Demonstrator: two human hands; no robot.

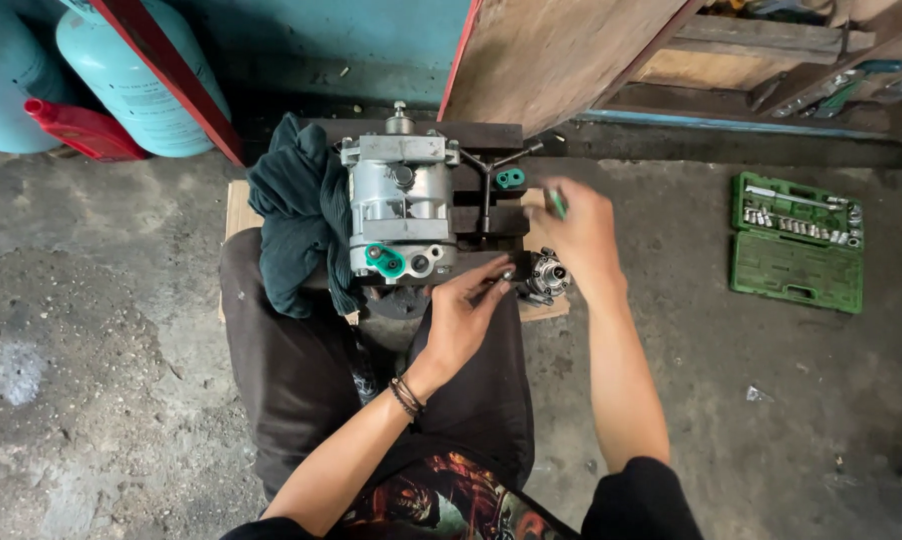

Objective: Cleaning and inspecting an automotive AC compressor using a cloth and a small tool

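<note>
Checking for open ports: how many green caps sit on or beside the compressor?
2: one green cap on the compressor near end, one loose on the block beside it. Others may be hidden.

A silver-grey metal compressor (401,205) carries teal plastic caps (386,260); left of it lies a dark green cloth (296,215), far right a green socket case (796,240).

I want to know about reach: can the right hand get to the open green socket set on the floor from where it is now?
Probably yes. The right hand hovers over the bench, and the green socket set lies open on bare floor to its right, with nothing between them. It already holds a small green item, though.
</note>
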